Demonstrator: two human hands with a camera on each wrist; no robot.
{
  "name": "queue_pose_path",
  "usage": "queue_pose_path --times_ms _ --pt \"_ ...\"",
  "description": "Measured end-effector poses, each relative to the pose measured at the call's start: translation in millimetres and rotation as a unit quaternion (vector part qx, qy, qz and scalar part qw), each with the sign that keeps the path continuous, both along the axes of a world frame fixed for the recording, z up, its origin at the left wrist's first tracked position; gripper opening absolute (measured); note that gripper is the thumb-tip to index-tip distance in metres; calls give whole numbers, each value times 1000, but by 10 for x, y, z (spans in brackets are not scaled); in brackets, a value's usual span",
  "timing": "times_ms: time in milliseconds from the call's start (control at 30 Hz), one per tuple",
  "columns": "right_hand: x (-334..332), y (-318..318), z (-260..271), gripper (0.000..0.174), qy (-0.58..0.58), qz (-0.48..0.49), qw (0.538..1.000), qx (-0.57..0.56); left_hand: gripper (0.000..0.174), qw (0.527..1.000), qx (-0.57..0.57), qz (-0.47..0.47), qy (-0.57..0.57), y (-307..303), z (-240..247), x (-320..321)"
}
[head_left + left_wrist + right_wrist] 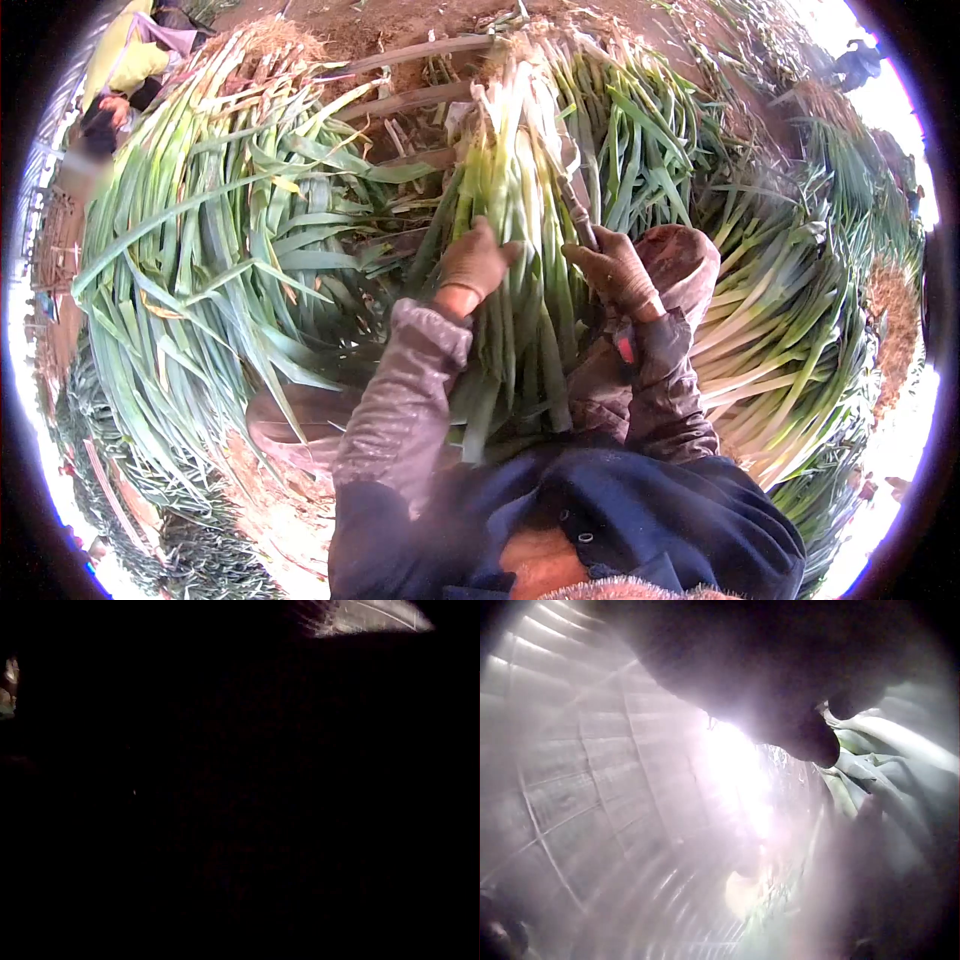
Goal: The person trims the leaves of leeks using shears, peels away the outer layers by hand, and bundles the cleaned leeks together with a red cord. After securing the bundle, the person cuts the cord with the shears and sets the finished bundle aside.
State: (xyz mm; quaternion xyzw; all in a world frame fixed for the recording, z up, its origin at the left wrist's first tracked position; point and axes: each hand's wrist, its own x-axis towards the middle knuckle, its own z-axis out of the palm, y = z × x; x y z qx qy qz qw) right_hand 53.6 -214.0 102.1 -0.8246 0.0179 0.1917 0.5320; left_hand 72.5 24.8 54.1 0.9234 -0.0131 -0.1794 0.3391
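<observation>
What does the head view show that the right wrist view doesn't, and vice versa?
Only the head view shows the left hand at the long green bunch, the slim tool in the right hand, the large leafy pile on the left and the dark blue garment.

Only the right wrist view shows a broad sweep of ribbed covering with crossing lines; the head view has at most a strip at its left edge.

Both share green stalks; the wrist view's dark foreground shape is probably the right hand.
</observation>
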Motion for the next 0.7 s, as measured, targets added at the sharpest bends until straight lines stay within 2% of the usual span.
queue_pose_path --times_ms 67,100,133,167,200,267,333,367,400,433,467,533,567,600,633,667,700 --pt "-1 -6 -18 32 -1 -34 996 84 72 996 70 -5 -51 138 43 -107" --pt "59 -12 28 31 5 -31 996 84 71 997 61 18 -37 199 -7 -118" --pt "149 -12 76 29 13 -29 996 84 67 991 76 22 -109 259 -49 -162" --pt "246 49 33 34 13 -27 997 68 66 992 73 29 -103 317 -81 -169" --pt "410 41 -154 39 -5 8 998 -56 65 992 67 36 -101 349 -96 -138" --pt "561 104 -126 43 18 53 997 -52 65 988 74 49 -129 370 -105 -135" --pt "639 182 3 38 -17 89 995 -52 66 983 93 70 -139 385 -144 -139" --pt "669 212 76 45 -14 87 995 -39 67 981 108 80 -138 380 -171 -125" --pt "748 171 -77 46 -60 78 994 -36 68 979 124 89 -136 377 -179 -109" --pt "798 170 -105 47 -107 69 991 -35 76 990 72 108 -57 380 -37 -93" --pt "824 133 -121 47 -43 -6 999 -19 79 984 85 127 -96 396 -67 -104" --pt "826 -8 -304 51 -56 -13 996 -61 85 965 110 161 -175 446 -174 -139" --pt "737 -93 -407 52 -54 -22 997 -46 92 962 132 160 -176 474 -213 -136" --pt "564 -136 -437 54 -51 -29 998 -33 94 977 101 149 -115 518 -253 -110" --pt "334 -174 -221 59 -87 -16 994 -58 95 987 67 138 -54 574 -296 -61" --pt "145 -212 -250 61 -91 -51 987 -126 97 991 33 128 6 616 -311 -15" --pt "-60 -239 -107 60 -48 -71 984 -155 101 995 35 96 4 640 -285 -8"
